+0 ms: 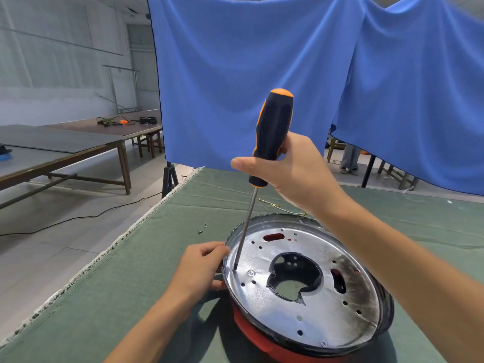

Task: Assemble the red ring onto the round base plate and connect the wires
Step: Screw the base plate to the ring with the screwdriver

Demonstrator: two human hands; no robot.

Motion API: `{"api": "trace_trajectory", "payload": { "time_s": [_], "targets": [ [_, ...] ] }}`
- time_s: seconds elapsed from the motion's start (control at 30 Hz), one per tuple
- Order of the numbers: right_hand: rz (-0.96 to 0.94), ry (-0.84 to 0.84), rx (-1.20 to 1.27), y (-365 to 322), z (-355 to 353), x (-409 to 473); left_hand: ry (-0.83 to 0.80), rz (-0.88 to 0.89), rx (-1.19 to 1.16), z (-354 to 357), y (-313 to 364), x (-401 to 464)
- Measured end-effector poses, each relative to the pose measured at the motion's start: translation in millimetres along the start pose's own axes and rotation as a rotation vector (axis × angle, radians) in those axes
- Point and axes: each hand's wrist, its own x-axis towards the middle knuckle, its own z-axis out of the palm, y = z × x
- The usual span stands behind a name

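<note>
Screwdriver [272,137] in right hand [293,176], left hand [201,268] on base plate [301,281] — no readable writing

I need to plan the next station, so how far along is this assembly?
Done: the round base plate sits on the red ring, with screws at its left and near edge. In hand: the right hand holds the screwdriver, tip at a left-rim hole; the left hand steadies the rim. Left: two loose screws and the wires lie on the table.
</note>
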Motion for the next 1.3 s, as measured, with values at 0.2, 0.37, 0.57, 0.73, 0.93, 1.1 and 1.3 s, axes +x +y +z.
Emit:
{"api": "trace_trajectory", "payload": {
  "time_s": [0.2, 0.37, 0.57, 0.73, 0.93, 1.1, 1.3],
  "targets": [
    [0.212, -0.275, 0.33, -1, -6, 3, 0.014, 0.015, 0.047, -1, -2, 2],
    [0.092, -0.172, 0.143, -3, -4, 2, 0.015, 0.016, 0.044, 0, -2, 3],
    [0.102, -0.057, 0.1, -2, 4, 3, 0.006, 0.009, 0.031, -1, -1, 2],
    [0.209, -0.307, 0.453, -7, -15, 8, 0.005, 0.016, 0.043, -2, -2, 4],
    [0.076, -0.02, 0.019, -8, -8, 9, -0.001, 0.027, 0.044, -2, -2, 5],
    [0.1, -0.024, 0.09, -13, 0, 10, 0.048, 0.049, 0.164, -1, -2, 3],
    [0.135, -0.205, 0.215, -15, -10, 8, 0.088, 0.131, 0.309, -2, -4, 2]
  ]
}}
